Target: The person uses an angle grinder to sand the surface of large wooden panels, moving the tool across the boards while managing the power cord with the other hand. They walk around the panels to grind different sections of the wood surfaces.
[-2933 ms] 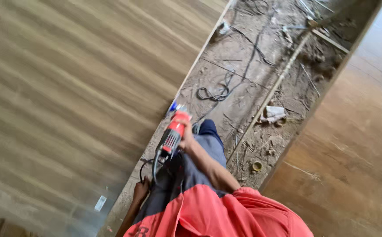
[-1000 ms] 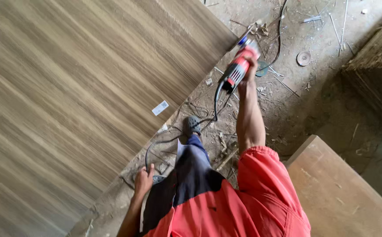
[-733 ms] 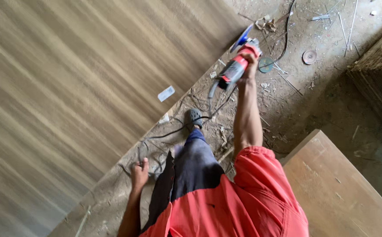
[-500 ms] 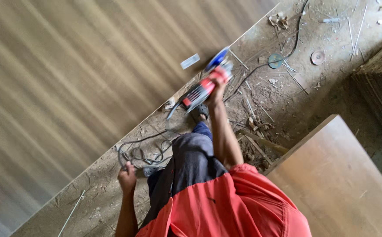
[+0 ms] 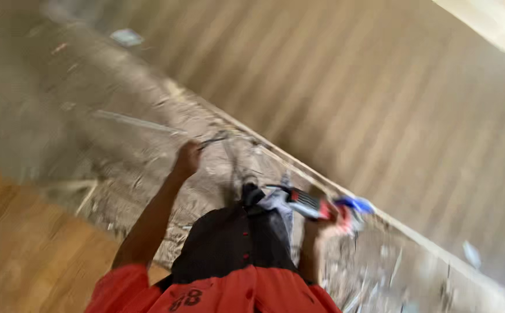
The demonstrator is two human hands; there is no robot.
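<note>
Keep your right hand (image 5: 326,219) fingers wrapped tight on the grinder (image 5: 316,206), and your left hand (image 5: 187,159), pinching the cord (image 5: 220,139), well beyond them.

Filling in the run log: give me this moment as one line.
left hand: on black cord | right hand: grips red power tool | floor: debris-strewn | view: blurred

wood panel (image 5: 415,116) right, littered floor (image 5: 136,145) open
</note>
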